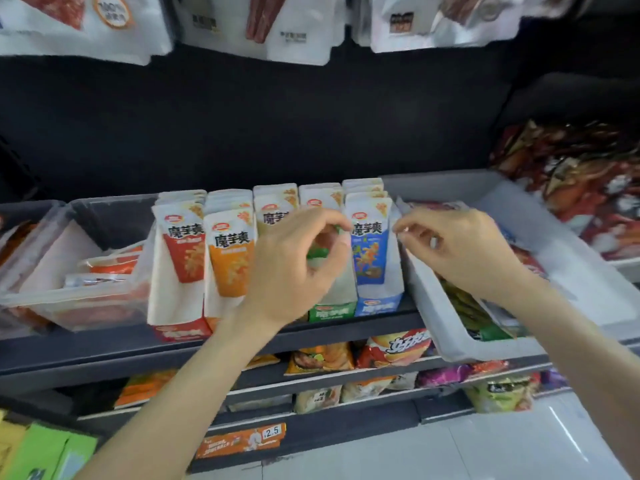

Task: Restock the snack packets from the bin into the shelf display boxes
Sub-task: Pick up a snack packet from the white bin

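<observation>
Four display boxes of upright snack packets stand in a row on the shelf: red (180, 247), orange (228, 261), green (332, 308) and blue (370, 247). My left hand (298, 265) is in front of the green box, its curled fingers pinching a green packet (317, 252) near the top. My right hand (460, 251) reaches over the grey bin (446, 341), its curled fingertips pinching at the upper right edge of the front blue packet. Most of the green packet is hidden by my left hand. The bin holds loose packets (464, 306).
A clear tray (69, 296) with red packets sits left of the boxes. Red snack bags (571, 181) are piled at the far right. White pouches (294, 29) hang above. Lower shelves (322, 362) hold chip bags, with a price tag (242, 441) below and a white floor.
</observation>
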